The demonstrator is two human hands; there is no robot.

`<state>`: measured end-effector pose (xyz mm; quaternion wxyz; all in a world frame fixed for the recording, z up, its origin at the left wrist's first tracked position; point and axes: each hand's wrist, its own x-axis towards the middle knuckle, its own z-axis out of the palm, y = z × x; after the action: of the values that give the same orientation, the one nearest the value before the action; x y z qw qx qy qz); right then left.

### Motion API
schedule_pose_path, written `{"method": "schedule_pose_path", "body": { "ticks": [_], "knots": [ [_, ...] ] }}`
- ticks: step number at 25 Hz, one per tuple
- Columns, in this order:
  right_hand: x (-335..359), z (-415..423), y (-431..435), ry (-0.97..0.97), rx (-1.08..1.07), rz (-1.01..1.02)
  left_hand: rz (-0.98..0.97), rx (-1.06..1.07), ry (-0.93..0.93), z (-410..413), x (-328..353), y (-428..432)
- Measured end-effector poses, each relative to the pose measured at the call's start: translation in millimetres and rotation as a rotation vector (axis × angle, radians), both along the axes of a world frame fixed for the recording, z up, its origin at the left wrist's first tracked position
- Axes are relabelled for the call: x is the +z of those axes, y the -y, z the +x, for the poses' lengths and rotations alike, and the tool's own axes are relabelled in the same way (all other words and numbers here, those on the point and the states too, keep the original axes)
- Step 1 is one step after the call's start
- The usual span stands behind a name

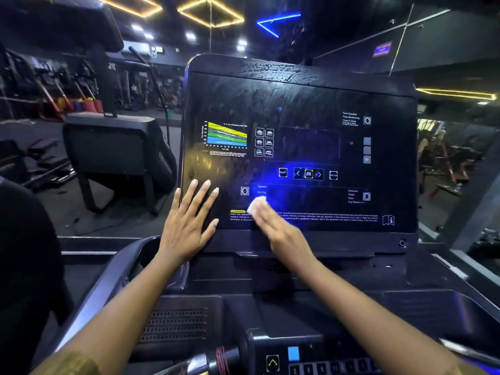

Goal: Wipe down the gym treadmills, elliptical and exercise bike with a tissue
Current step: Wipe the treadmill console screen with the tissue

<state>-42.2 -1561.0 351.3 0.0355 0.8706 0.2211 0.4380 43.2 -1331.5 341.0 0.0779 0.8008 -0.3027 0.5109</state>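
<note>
Under the right fingertips, tissue (pixel 257 204) is pressed flat against treadmill console panel (pixel 297 98), low on its face, at the left end of the warning text strip (pixel 324 216). Right hand (pixel 282 235) is blurred; its fingers look stretched out flat over the tissue, not curled round it. Whether the thumb pinches cannot be told.

Most of the panel lies above and to the right of this hand: OK button (pixel 308 174) just above-right, heart-rate chart (pixel 226 135) above-left. Smears are seen over the upper panel. The panel's long axis runs left to right, so sideways strokes toward the right are judged likeliest for the next pass, then upward.

Left hand (pixel 189 223) is laid flat with fingers spread on the lower left corner, just left of the tissue and apart from it, probably as a brace. That corner is covered by it, so it would need lifting for wiping there. The right hand is the nearer one to the unwiped area. Keypad (pixel 311 368) sits below both wrists.
</note>
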Motion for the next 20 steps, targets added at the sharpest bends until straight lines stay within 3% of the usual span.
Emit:
{"method": "schedule_pose_path", "body": {
  "ticks": [3,8,13,20],
  "knots": [
    [4.9,-9.9,8.0,-0.024,0.106,-0.112,-0.002,-0.004,0.007,-0.8,-0.3,0.5],
    [105.6,25.0,43.7,0.214,-0.036,0.267,0.004,0.004,-0.02,-1.9,-0.2,0.9],
    [128.8,58.1,65.4,0.187,-0.183,0.448,0.005,0.006,-0.04,-3.3,0.4,1.0],
    [55.4,50.6,5.0,0.095,0.017,0.136,0.004,0.003,-0.038,-2.3,-0.1,0.8]
  ]
}}
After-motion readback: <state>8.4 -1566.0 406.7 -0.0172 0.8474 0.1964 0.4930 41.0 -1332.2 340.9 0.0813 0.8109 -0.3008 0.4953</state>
